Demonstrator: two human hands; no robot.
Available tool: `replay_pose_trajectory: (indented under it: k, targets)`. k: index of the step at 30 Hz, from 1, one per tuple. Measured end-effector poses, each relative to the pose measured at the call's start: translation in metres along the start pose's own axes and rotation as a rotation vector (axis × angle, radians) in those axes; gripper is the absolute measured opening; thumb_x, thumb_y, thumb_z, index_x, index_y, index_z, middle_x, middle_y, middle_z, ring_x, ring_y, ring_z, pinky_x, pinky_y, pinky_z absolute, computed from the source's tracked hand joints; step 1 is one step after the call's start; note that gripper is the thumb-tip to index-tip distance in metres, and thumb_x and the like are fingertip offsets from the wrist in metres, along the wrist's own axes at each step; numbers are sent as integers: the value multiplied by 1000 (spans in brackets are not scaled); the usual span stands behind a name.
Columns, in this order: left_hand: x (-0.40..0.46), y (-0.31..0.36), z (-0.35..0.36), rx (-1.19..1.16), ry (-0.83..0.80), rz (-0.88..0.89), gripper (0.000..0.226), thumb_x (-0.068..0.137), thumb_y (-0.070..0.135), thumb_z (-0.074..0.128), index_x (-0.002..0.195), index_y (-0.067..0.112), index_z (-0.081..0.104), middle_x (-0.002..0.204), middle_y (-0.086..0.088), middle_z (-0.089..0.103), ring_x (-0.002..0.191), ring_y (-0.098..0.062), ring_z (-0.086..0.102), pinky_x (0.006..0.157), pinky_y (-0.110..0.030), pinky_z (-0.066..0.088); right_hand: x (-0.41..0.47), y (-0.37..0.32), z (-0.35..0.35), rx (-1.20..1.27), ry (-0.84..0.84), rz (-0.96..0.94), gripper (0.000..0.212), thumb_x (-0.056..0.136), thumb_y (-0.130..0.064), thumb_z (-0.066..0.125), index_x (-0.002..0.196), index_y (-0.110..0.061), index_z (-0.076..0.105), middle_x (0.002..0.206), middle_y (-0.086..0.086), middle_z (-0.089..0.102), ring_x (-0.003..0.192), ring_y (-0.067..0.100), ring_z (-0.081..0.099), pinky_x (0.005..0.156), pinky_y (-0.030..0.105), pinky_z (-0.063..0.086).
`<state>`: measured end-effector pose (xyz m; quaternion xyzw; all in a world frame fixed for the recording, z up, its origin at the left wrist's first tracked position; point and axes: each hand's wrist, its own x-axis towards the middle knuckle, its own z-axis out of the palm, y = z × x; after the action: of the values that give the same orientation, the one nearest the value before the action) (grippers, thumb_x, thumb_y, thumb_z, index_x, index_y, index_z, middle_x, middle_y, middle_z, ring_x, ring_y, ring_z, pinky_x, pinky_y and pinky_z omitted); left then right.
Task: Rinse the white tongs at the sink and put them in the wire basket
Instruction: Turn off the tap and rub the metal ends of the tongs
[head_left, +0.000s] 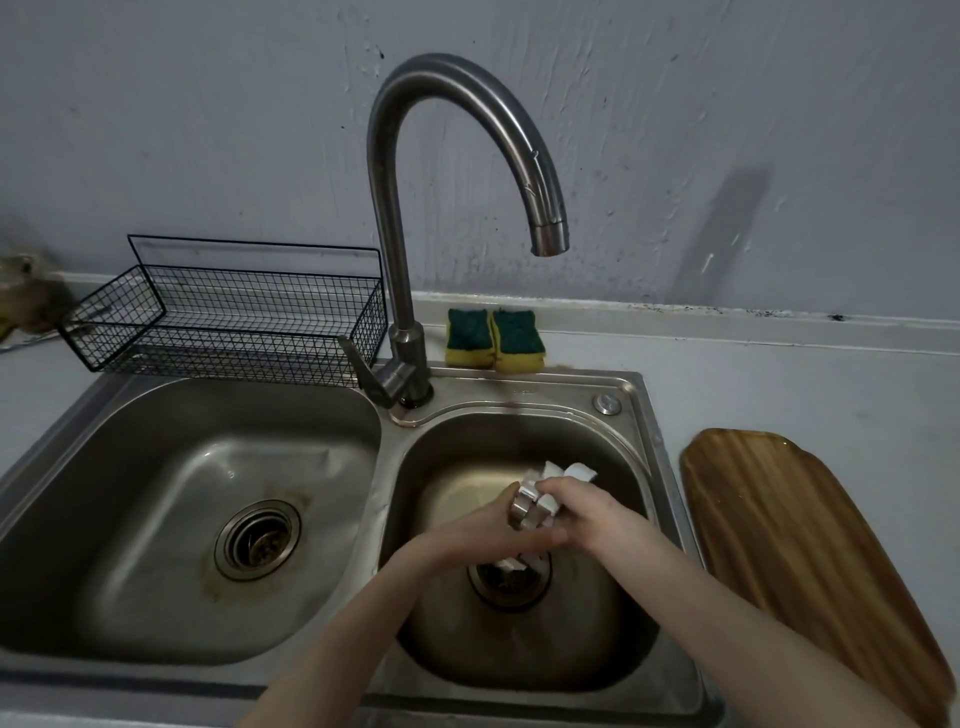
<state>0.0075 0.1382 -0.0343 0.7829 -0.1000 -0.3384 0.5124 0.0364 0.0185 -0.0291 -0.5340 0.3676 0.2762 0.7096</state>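
Both hands hold the white tongs (558, 475) low over the right sink bowl (613, 452). My left hand (488, 525) grips the metal part near the middle, and my right hand (582, 512) wraps around them from the right. White tips stick out above the fingers, and more white shows below the hands near the drain. The curved steel faucet (548, 234) ends above the bowl, and no water shows coming from it. The black wire basket (228, 327) stands on the counter behind the left bowl, with nothing visible in it.
The left sink bowl (156, 415) has a drain in its floor. Two green and yellow sponges (493, 340) lean by the wall behind the sink. A wooden cutting board (810, 561) lies on the counter to the right. The faucet lever (363, 371) points toward the basket.
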Motion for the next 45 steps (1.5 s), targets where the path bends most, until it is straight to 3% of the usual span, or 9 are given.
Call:
replay_pose_trajectory:
  k: [4, 10, 15, 21, 24, 27, 32, 37, 45]
  targets:
    - [-3, -2, -1, 106, -24, -43, 80, 70, 39, 70, 136, 25, 27, 102, 16, 55, 105, -7, 55, 101, -28, 43, -4, -2, 1, 26, 15, 0, 32, 90, 5, 43, 121, 3, 48, 76, 21, 54, 72, 33, 59, 77, 44, 45]
    - [2, 1, -4, 192, 201, 79, 58, 72, 34, 72, 124, 20, 50, 108, 6, 66, 99, -9, 63, 96, -33, 50, -18, -9, 0, 104, 3, -44, 23, 91, 6, 44, 114, 9, 48, 99, 24, 58, 111, 37, 58, 80, 43, 43]
    - [1, 11, -19, 26, 313, 134, 42, 75, 20, 72, 114, 9, 60, 84, 9, 66, 80, -3, 63, 93, -30, 49, -18, -12, -7, 60, -105, 0, 19, 94, -14, 49, 87, 3, 54, 44, 16, 65, 33, 20, 62, 33, 22, 47]
    - [2, 18, -26, -189, 409, 132, 37, 81, 16, 67, 113, 28, 53, 88, 4, 67, 76, 6, 66, 69, -7, 49, -20, -13, -1, -174, -347, -73, 38, 95, -38, 39, 87, -9, 61, 60, 3, 65, 62, 13, 63, 66, 27, 45]
    - [0, 23, -31, -258, 367, 97, 49, 88, 28, 56, 134, 24, 40, 110, -5, 67, 101, -11, 65, 88, -18, 50, -19, -13, -3, -217, -372, -140, 34, 95, -36, 41, 93, -10, 62, 63, 4, 68, 56, 11, 64, 69, 28, 46]
    - [0, 25, -33, -250, 379, 35, 50, 93, 45, 39, 135, 19, 44, 124, -10, 60, 117, -25, 56, 106, -39, 42, -18, -13, -5, -261, -345, -204, 31, 95, -32, 42, 90, -10, 63, 63, 2, 67, 55, 10, 63, 70, 26, 44]
    - [1, 24, -30, -301, 400, 10, 36, 99, 24, 34, 123, 12, 56, 105, -8, 63, 90, -13, 62, 75, -17, 51, -19, -10, -2, -471, -157, -426, 39, 91, -24, 53, 128, -12, 49, 96, 7, 66, 86, 17, 64, 82, 31, 52]
    - [3, 28, -33, -168, 388, 20, 35, 92, 7, 45, 127, 8, 51, 98, -9, 60, 94, -17, 58, 95, -35, 50, -19, -9, 0, -647, -103, -605, 36, 88, -23, 58, 122, -13, 55, 86, 5, 67, 76, 13, 62, 74, 26, 50]
    - [4, 30, -37, 0, 315, 5, 42, 84, 5, 58, 125, 10, 47, 89, -2, 60, 82, -12, 56, 79, -27, 48, -20, -8, -3, -886, -12, -813, 33, 86, -16, 60, 119, -9, 58, 96, 11, 73, 86, 19, 69, 77, 24, 54]
